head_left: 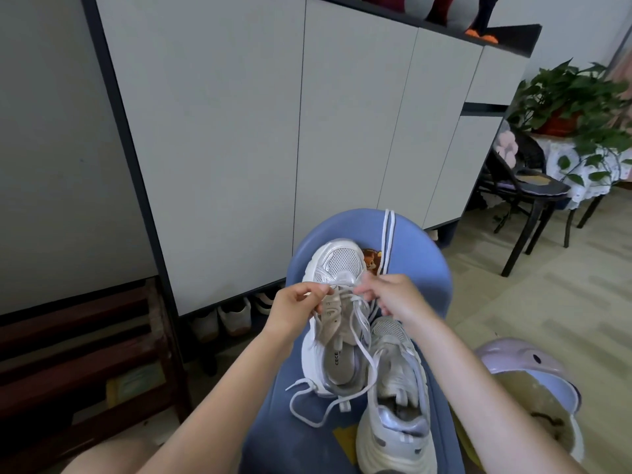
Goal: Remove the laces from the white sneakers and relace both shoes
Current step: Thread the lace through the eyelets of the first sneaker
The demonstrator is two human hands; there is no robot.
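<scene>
We see a pale lilac bin (506, 357) at the lower right, beside the stool, with a yellowish liner inside it holding some dark scraps we cannot identify. Under the tall grey cabinet (239, 131), in the open gap at floor level, several shoes (236, 318) stand in a row; we can count at least three, the rest being in shadow.

We count two white sneakers, both resting on the blue stool (424, 285) with toes pointing away from us. The left sneaker (337, 268) lies farther from us and has its lace (342, 401) threaded only near the toe, the long free ends trailing back over the opening and looping onto the stool seat. The right sneaker (396, 405) sits just beside it, nearer to us, and shows no lace through its eyelets. A second lace (388, 234) lies doubled on the far part of the stool, running away from the right hand.

We count two hands, both above the forward eyelets of the left sneaker. The left hand (301, 309) has its fingers curled, pinching the lace at the shoe's left side. The right hand (386, 295) is likewise curled, pinching the lace at the shoe's right side. A potted plant (567, 97) stands on a table at the far right.
</scene>
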